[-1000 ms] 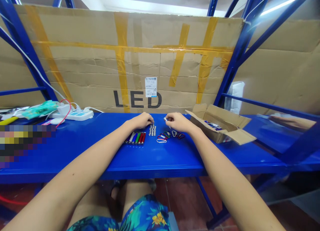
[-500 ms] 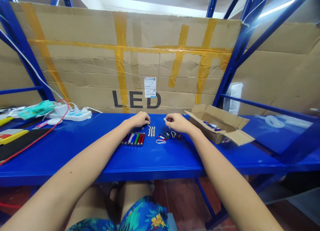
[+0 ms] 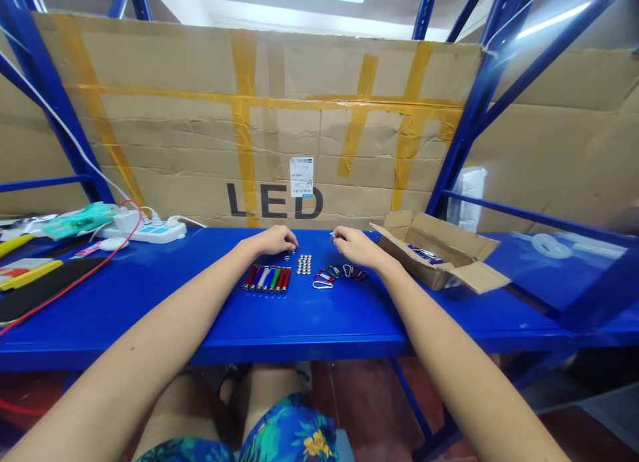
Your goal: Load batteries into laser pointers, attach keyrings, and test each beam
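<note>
My left hand (image 3: 277, 239) rests on the blue tabletop with its fingers curled down and together. Tiny silver pieces (image 3: 287, 257) lie at its fingertips; whether one is pinched there is hidden. My right hand (image 3: 353, 244) is closed, fingertips pinching a small silvery piece (image 3: 333, 236) too small to name. Between the hands, silver button cells (image 3: 304, 265) sit in neat rows. Just left of them, coloured metal tubes (image 3: 267, 279), like mini torches, lie side by side. Below my right hand, several carabiners (image 3: 323, 284) are fanned out in different colours.
An open cardboard box (image 3: 435, 252) with small metal items inside stands at the right. On the left are a white power strip (image 3: 150, 231), a red cable (image 3: 74, 280) and a black phone-like slab (image 3: 30, 303). A large cardboard sheet (image 3: 200, 136) closes the back.
My left hand has shifted slightly left, drawing back a little from the button cells. The right hand stays nearly in place, its small piece now less exposed. The view has tilted slightly.
</note>
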A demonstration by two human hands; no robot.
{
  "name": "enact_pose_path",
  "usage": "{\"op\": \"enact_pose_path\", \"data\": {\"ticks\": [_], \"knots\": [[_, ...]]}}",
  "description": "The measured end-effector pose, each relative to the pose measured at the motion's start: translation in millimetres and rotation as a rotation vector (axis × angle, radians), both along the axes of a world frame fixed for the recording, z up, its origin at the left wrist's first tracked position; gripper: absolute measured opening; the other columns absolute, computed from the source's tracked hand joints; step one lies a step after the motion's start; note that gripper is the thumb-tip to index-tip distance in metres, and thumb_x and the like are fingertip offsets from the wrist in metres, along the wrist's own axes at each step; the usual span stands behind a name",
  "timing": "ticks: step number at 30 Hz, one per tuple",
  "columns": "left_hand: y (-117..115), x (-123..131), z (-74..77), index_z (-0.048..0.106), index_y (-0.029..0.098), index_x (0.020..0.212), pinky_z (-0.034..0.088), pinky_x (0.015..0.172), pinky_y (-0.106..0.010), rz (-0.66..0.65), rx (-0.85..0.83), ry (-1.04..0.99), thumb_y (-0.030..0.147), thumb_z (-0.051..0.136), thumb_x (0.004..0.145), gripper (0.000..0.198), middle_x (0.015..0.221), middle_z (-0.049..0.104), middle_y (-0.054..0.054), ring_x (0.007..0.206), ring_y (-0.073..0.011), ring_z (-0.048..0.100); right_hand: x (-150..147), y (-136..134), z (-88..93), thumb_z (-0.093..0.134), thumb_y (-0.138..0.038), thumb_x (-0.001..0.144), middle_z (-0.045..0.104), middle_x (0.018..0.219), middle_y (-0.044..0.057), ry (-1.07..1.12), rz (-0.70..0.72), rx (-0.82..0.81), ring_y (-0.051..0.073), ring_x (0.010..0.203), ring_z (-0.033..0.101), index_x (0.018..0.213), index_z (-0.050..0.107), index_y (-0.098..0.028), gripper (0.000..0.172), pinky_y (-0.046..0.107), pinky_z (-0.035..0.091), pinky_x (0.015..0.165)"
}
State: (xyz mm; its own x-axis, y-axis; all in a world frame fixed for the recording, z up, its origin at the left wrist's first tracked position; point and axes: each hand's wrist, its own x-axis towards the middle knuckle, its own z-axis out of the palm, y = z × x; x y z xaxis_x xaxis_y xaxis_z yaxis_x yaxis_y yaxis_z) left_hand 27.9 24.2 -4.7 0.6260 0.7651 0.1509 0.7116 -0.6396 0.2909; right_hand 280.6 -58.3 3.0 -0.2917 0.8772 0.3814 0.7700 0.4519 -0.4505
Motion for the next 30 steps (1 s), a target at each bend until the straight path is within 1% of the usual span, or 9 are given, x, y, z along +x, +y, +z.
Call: {"op": "enact_pose_path", "data": {"ticks": [3,7,10,13,16,18,21,25,30], "knots": [[0.0,0.2,-0.5,0.077,0.021,0.094,0.047,0.08,-0.026,-0.018,-0.028,0.024,0.024,0.065,0.076,0.022,0.098,0.076,-0.005,0.09,-0.0188,0.068,-2.0,1.0,-0.9,0.039,-0.021,0.087,0.063,0.082,0.006,0.125,0.028,-0.073,0.017,0.076,0.056,0.08,0.049,-0.018,0.012,0.028,0.041,0.068],[2.8,6.9,-2.1,0.076,0.019,0.085,0.046,0.071,-0.025,-0.024,0.004,0.088,0.017,0.066,0.073,0.017,0.088,0.076,-0.006,0.081,-0.0181,0.067,-5.5,3.6,-4.6,0.037,-0.019,0.087,0.053,0.069,-0.001,0.334,0.082,-0.22,0.015,0.062,0.052,0.087,0.047,-0.02,0.01,0.026,0.042,0.058],[3.7,9.5,-2.6,0.072,0.017,0.074,0.044,0.066,-0.024,-0.015,0.046,0.114,0.016,0.067,0.071,0.007,0.08,0.074,-0.006,0.077,-0.0173,0.065,-6.8,7.4,-8.4,0.037,-0.022,0.087,0.044,0.067,-0.003,0.427,0.142,-0.246,0.013,0.054,0.046,0.092,0.049,-0.02,0.013,0.026,0.041,0.054],[-0.4,9.7,0.2,0.068,0.017,0.071,0.043,0.066,-0.025,0.018,0.093,0.081,0.016,0.067,0.071,0.001,0.078,0.071,-0.006,0.076,-0.0171,0.063,-7.2,9.3,-10.8,0.044,-0.025,0.086,0.044,0.069,-0.004,0.44,0.176,-0.245,0.012,0.054,0.045,0.096,0.05,-0.02,0.013,0.026,0.041,0.054],[-13.7,13.8,7.8,0.066,0.016,0.076,0.042,0.067,-0.025,-0.007,0.162,-0.079,0.015,0.063,0.076,0.004,0.079,0.07,-0.004,0.075,-0.0155,0.061,-9.3,5.8,-10.1,0.044,-0.026,0.087,0.044,0.068,-0.004,0.4,0.2,-0.224,0.012,0.056,0.044,0.096,0.051,-0.019,0.013,0.025,0.04,0.055],[-27.4,20.9,13.4,0.066,0.016,0.08,0.043,0.067,-0.025,-0.015,0.218,-0.264,0.019,0.061,0.081,0.006,0.079,0.07,-0.003,0.074,-0.0147,0.06,-12.4,1.2,-8.1,0.043,-0.025,0.088,0.045,0.067,-0.004,0.367,0.233,-0.197,0.012,0.059,0.045,0.094,0.051,-0.019,0.012,0.025,0.041,0.058],[-48.6,35.2,17.9,0.065,0.015,0.083,0.045,0.068,-0.025,-0.047,0.252,-0.504,0.02,0.063,0.081,0.006,0.079,0.069,-0.002,0.073,-0.0136,0.06,-17.5,-4.9,-4.6,0.041,-0.023,0.089,0.049,0.068,-0.002,0.342,0.277,-0.198,0.013,0.064,0.048,0.092,0.05,-0.019,0.011,0.026,0.041,0.062],[-63.6,47.8,15.4,0.066,0.016,0.08,0.045,0.068,-0.024,-0.099,0.287,-0.577,0.016,0.062,0.081,0.004,0.076,0.068,-0.001,0.071,-0.0119,0.058,-20.4,-7.1,-2.5,0.041,-0.024,0.091,0.054,0.071,0.0,0.352,0.285,-0.225,0.013,0.065,0.05,0.085,0.048,-0.019,0.01,0.027,0.042,0.063],[-66.3,49.4,13.9,0.065,0.017,0.08,0.045,0.068,-0.025,-0.102,0.351,-0.646,0.019,0.061,0.083,0.005,0.075,0.067,-0.001,0.07,-0.0119,0.057,-19.9,-5.6,-2.9,0.039,-0.021,0.091,0.054,0.072,0.0,0.355,0.287,-0.245,0.013,0.065,0.051,0.089,0.05,-0.018,0.011,0.026,0.043,0.063]]}}
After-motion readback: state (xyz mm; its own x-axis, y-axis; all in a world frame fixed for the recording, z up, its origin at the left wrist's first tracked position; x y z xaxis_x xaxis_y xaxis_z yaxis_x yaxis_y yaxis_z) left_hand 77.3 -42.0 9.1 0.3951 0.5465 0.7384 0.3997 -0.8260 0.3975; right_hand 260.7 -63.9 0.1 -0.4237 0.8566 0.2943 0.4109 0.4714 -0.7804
